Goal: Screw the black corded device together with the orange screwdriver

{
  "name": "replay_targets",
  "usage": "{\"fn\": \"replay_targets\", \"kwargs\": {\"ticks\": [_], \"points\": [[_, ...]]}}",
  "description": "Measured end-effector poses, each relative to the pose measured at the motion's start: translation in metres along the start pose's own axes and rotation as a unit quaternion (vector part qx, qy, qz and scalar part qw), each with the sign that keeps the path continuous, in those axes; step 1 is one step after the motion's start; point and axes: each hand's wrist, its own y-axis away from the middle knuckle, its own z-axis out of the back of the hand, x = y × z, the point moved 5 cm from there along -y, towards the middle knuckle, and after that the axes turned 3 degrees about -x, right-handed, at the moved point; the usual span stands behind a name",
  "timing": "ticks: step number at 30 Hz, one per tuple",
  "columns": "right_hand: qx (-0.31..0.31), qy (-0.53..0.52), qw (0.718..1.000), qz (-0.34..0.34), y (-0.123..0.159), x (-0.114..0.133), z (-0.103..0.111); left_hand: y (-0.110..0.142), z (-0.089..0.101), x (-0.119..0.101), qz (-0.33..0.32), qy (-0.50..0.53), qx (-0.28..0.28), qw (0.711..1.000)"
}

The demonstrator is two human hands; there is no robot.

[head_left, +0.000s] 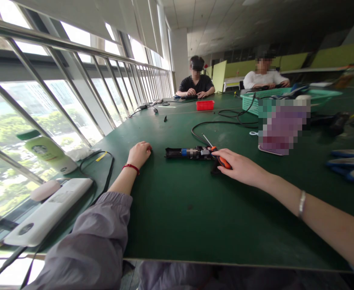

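Observation:
My right hand [240, 164] is closed round the orange and black handle of a screwdriver [225, 162]. The screwdriver's thin metal shaft points up and to the left, over a long black device [175, 153] lying on the green table. Part of the device's casing is open, showing a blue band, a metal cylinder and grey parts; a black cable leads from its far side. To the left of the device, apart from it, my left hand [139, 153] rests on the table with curled fingers. Its fingertips are hidden, so anything inside cannot be seen.
A phone [282, 129] leans by a green basket [251, 104] at right, near gloves [350, 163]. Left are a white power bank-like box [51, 211], a bottle [46, 153] and cables. A red tray [205, 105] sits farther back; two people work at the far side.

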Motion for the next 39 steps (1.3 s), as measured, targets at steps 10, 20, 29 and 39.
{"fn": "replay_targets", "kwargs": {"ticks": [10, 20, 29, 39], "points": [[-0.020, -0.009, 1.000, 0.013, 0.000, -0.001, 0.000, 0.000, 0.000, 0.003, -0.003, 0.001, 0.013, 1.000], [-0.036, -0.033, 0.999, -0.014, -0.001, -0.001, 0.001, -0.001, -0.004, 0.007, 0.002, 0.021, -0.015, 1.000], [-0.203, -0.266, 0.940, -0.068, -0.003, -0.011, 0.001, 0.003, 0.034, -0.038, 0.017, 0.293, -0.133, 0.947], [-0.139, -0.406, 0.898, -0.099, 0.002, 0.010, 0.002, 0.041, 0.028, -0.161, -0.013, 0.627, 0.025, 0.779]]}}
